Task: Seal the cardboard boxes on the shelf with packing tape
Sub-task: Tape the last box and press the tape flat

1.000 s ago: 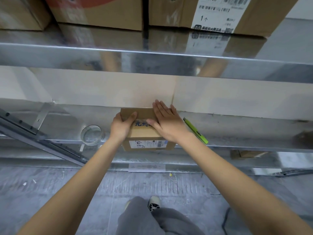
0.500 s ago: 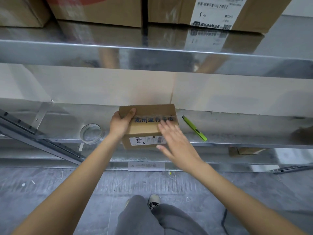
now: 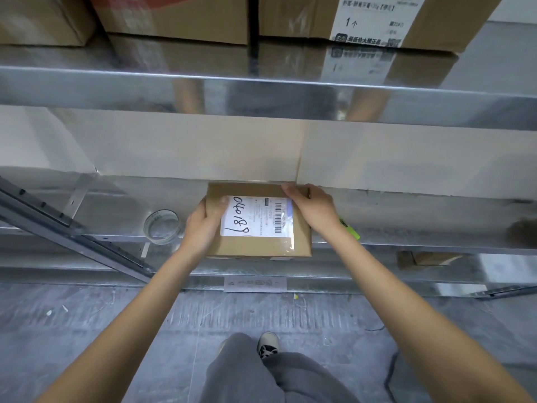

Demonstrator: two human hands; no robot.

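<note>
A small brown cardboard box [image 3: 300, 242] lies on the metal shelf [image 3: 406, 228], its white shipping label with handwritten digits facing up. My left hand [image 3: 203, 225] grips its left side, thumb resting on the label's edge. My right hand [image 3: 312, 206] holds the far right corner, fingers curled over the back edge. A roll of clear packing tape [image 3: 162, 226] lies flat on the shelf just left of my left hand. A green utility knife [image 3: 350, 228] pokes out behind my right wrist, mostly hidden.
Large cardboard boxes [image 3: 180, 18] stand on the upper shelf, whose steel beam [image 3: 261, 91] runs across above the hands. A slanted metal brace [image 3: 72, 237] crosses at the left. Another small box [image 3: 430, 258] sits on a lower level at right. Below is grey concrete floor.
The box has been turned over: the face with blue printed characters was up, now the labelled face is up. My right hand moved from the front to the far right corner.
</note>
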